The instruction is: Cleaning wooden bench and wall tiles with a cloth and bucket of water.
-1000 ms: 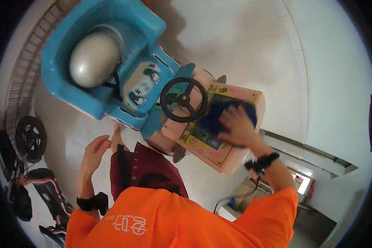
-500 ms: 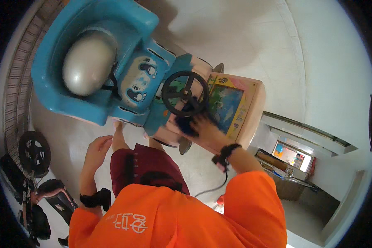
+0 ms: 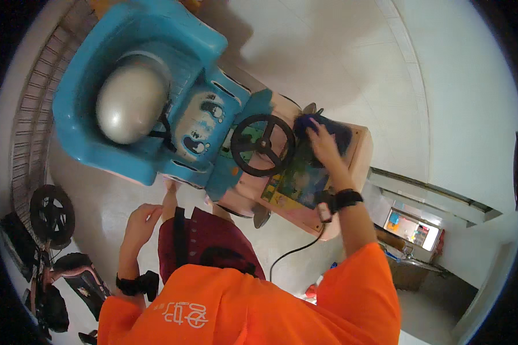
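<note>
My right hand (image 3: pixel 326 147) lies over a dark blue cloth (image 3: pixel 341 134) and presses it against the picture panel of a child's ride-on machine. The fingers bend into the cloth, which covers the panel's far part. Beside it stands the machine's black steering wheel (image 3: pixel 263 145), which neither hand touches. My left hand (image 3: pixel 140 227) hangs near the blue seat body (image 3: pixel 106 164), clear of it, with loosely bent fingers and nothing visible in them.
A silver-white egg-shaped thing (image 3: pixel 131 103) rests in the seat. At the lower left stands a small wheeled vehicle with a black wheel (image 3: pixel 52 216). A cable (image 3: pixel 293 251) hangs from my right wristband. A white wall (image 3: pixel 466 109) rises at the right.
My right hand has carried the cloth from beside the steering wheel to the far part of the panel. The view has shifted slightly; my left hand still hangs near the seat.
</note>
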`<state>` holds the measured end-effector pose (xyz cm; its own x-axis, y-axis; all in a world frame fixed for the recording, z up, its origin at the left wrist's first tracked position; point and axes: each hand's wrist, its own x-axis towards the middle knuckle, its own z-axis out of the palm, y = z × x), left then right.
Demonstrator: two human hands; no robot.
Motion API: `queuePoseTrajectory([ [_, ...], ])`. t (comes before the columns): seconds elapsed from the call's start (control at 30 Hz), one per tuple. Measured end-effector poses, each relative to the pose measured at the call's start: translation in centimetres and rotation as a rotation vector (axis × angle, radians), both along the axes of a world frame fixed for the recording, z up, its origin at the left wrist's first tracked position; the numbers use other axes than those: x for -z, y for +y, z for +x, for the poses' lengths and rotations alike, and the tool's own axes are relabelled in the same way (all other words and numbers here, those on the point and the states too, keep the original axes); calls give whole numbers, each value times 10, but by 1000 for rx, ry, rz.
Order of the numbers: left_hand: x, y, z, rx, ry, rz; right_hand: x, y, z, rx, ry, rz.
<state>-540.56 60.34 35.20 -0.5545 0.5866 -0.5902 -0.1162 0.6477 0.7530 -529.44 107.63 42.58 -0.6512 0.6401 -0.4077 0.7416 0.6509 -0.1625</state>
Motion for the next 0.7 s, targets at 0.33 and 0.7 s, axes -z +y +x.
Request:
queuePoseTrajectory([
  [0.33, 15, 51, -7, 273, 146, 11, 140, -68, -66, -840, 36, 118],
  [0.7, 136, 286, -1, 83, 46, 219, 76, -16, 0, -517, -49, 101],
])
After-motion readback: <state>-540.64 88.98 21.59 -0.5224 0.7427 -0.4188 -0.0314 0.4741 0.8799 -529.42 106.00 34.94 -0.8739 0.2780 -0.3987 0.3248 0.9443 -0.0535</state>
